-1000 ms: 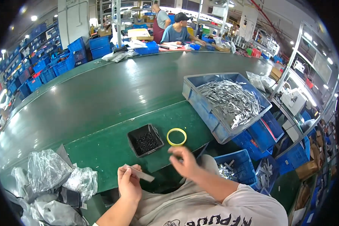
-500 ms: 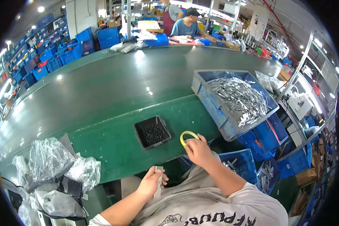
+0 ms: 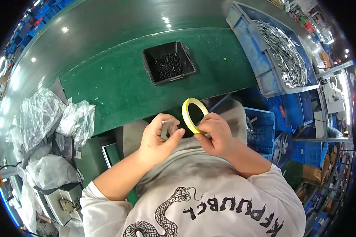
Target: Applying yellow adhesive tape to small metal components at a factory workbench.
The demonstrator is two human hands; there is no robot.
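Note:
My right hand [image 3: 218,135] is closed on a roll of yellow tape [image 3: 187,115], gripping its lower edge between thumb and fingers. The roll stands tilted over my lap, just off the bench edge. To its left, my left hand [image 3: 154,140] has curled fingers around a flat light-grey metal strip [image 3: 168,121]. That strip shows only in part, nearly edge-on. My left thumb points toward the tape roll, with a small gap between the two. Ahead on the green bench [image 3: 118,87] sits a black bin [image 3: 148,68] of small black parts.
At the right, a large blue crate [image 3: 250,59] full of metal strips rests on the bench. Below it, more blue crates [image 3: 265,136] stand beside my leg. Clear plastic bags [image 3: 41,118] heap up at the left. A conveyor [image 3: 118,23] runs beyond the bench.
My view has tipped downward. The tape roll in my right hand has come toward my left hand and turned more upright. My left hand has turned, bringing the strip nearly edge-on.

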